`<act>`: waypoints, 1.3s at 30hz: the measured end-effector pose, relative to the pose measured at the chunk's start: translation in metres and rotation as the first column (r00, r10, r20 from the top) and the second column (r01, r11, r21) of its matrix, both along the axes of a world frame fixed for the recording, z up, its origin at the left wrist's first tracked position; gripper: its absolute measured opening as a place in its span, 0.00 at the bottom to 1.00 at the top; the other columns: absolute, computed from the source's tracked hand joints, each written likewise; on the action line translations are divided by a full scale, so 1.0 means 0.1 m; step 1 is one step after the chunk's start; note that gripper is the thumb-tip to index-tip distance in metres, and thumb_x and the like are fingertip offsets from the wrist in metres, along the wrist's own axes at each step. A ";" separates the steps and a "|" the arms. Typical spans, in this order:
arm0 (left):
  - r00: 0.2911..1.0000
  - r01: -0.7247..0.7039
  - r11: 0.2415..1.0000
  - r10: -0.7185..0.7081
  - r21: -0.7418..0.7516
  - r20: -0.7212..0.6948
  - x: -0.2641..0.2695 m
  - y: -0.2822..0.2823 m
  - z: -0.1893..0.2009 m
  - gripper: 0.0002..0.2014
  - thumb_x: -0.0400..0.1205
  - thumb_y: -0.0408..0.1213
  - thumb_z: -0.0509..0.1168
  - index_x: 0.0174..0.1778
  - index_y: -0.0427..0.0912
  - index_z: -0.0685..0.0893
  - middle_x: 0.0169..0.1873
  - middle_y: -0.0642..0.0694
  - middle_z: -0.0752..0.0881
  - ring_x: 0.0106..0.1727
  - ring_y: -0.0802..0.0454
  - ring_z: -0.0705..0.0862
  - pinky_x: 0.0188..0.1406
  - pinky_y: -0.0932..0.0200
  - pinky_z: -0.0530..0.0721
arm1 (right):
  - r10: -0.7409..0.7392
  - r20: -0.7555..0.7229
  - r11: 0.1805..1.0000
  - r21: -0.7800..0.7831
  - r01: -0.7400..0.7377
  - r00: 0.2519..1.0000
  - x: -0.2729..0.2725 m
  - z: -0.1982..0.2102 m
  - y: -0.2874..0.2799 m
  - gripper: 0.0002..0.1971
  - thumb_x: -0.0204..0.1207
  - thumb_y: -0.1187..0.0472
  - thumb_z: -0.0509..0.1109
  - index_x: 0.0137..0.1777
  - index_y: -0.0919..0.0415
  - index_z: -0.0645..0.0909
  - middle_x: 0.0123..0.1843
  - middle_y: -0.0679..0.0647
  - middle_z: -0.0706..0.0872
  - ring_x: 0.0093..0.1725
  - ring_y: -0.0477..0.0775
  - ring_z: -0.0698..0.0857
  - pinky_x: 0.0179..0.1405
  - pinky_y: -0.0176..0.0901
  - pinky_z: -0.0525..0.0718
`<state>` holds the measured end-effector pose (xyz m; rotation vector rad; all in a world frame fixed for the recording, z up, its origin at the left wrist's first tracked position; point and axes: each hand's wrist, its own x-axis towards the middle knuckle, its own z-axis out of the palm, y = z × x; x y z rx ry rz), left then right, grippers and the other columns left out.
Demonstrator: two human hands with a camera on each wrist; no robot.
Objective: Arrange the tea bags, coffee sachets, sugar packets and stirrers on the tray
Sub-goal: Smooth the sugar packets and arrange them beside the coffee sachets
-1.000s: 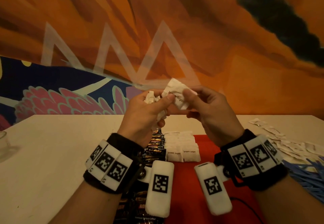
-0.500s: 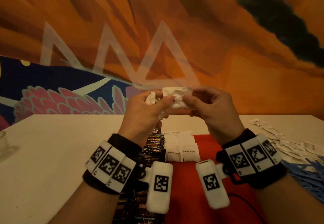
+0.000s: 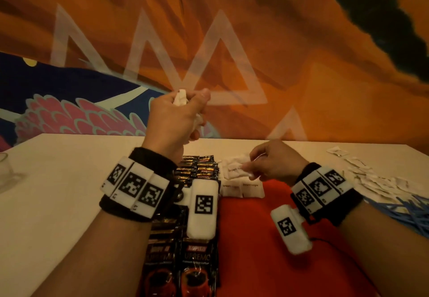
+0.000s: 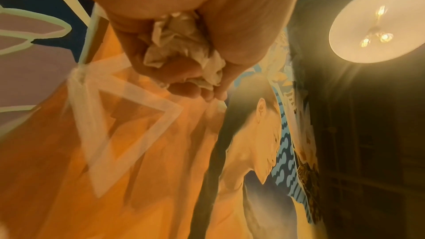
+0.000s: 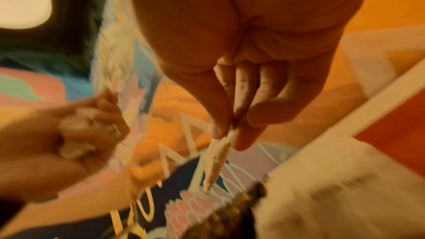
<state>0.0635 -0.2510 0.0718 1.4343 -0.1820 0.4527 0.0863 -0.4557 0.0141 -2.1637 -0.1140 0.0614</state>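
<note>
My left hand is raised above the table and grips a crumpled bunch of white sugar packets. Lower, my right hand pinches one white brown-sugar packet between thumb and fingers, just over the rows of sugar packets lying on the red tray. Black coffee sachets lie in rows along the tray's left side, partly hidden by my left wrist.
Loose white packets and blue stirrers lie on the white table to the right of the tray. A glass stands at the far left edge. A painted wall rises behind the table.
Both hands held a packet together in the air. Now the right hand has dropped with one packet down to the sugar rows, and the left hand stays raised with the bunch.
</note>
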 end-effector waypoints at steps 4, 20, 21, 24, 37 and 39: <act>1.000 0.014 0.999 -0.014 -0.033 0.022 0.01 0.05 0.04 0.09 0.81 0.42 0.73 0.46 0.39 0.86 0.29 0.50 0.84 0.27 0.54 0.81 0.17 0.63 0.72 | -0.006 -0.161 0.993 -0.116 -0.013 0.987 0.06 -0.20 0.00 0.09 0.74 0.64 0.80 0.35 0.63 0.83 0.27 0.55 0.88 0.29 0.48 0.88 0.29 0.40 0.84; 0.999 0.049 0.999 -0.049 -0.013 -0.012 -0.06 0.06 0.09 0.11 0.82 0.43 0.72 0.51 0.37 0.88 0.29 0.52 0.85 0.29 0.54 0.81 0.19 0.62 0.74 | -0.022 -0.095 0.798 -0.602 -0.040 0.995 0.02 -0.26 0.30 0.11 0.75 0.50 0.78 0.46 0.55 0.82 0.46 0.51 0.87 0.50 0.52 0.85 0.45 0.41 0.81; 0.999 0.051 0.999 -0.051 -0.009 -0.015 -0.06 0.06 0.08 0.11 0.82 0.43 0.72 0.51 0.37 0.88 0.30 0.52 0.85 0.29 0.54 0.81 0.19 0.62 0.74 | -0.008 -0.085 0.762 -0.646 -0.049 0.996 0.02 -0.26 0.31 0.13 0.75 0.49 0.77 0.48 0.57 0.82 0.49 0.52 0.87 0.52 0.53 0.84 0.45 0.41 0.81; 0.998 0.061 0.998 -0.061 -0.015 -0.029 -0.06 0.06 0.08 0.11 0.82 0.43 0.72 0.51 0.38 0.87 0.30 0.52 0.85 0.30 0.55 0.81 0.19 0.63 0.74 | 0.018 -0.047 0.713 -0.700 -0.045 0.999 0.04 -0.28 0.32 0.17 0.71 0.47 0.79 0.48 0.59 0.83 0.51 0.55 0.88 0.52 0.57 0.85 0.46 0.46 0.84; 0.970 0.192 0.976 -0.204 -0.101 -0.130 -0.07 0.04 0.05 0.16 0.86 0.52 0.64 0.44 0.41 0.84 0.29 0.49 0.80 0.28 0.55 0.77 0.15 0.65 0.67 | 0.263 0.056 0.746 -0.645 -0.166 0.963 0.09 -0.20 0.32 0.09 0.72 0.55 0.80 0.51 0.49 0.87 0.50 0.46 0.90 0.46 0.43 0.85 0.47 0.38 0.83; 0.955 0.238 0.962 -0.257 -0.136 -0.148 -0.08 0.05 0.06 0.21 0.87 0.56 0.61 0.44 0.41 0.83 0.27 0.49 0.80 0.25 0.55 0.76 0.13 0.66 0.65 | 0.267 0.171 0.822 -0.554 -0.132 0.949 0.05 -0.05 0.28 0.07 0.73 0.52 0.80 0.48 0.49 0.87 0.46 0.44 0.90 0.41 0.36 0.84 0.40 0.26 0.78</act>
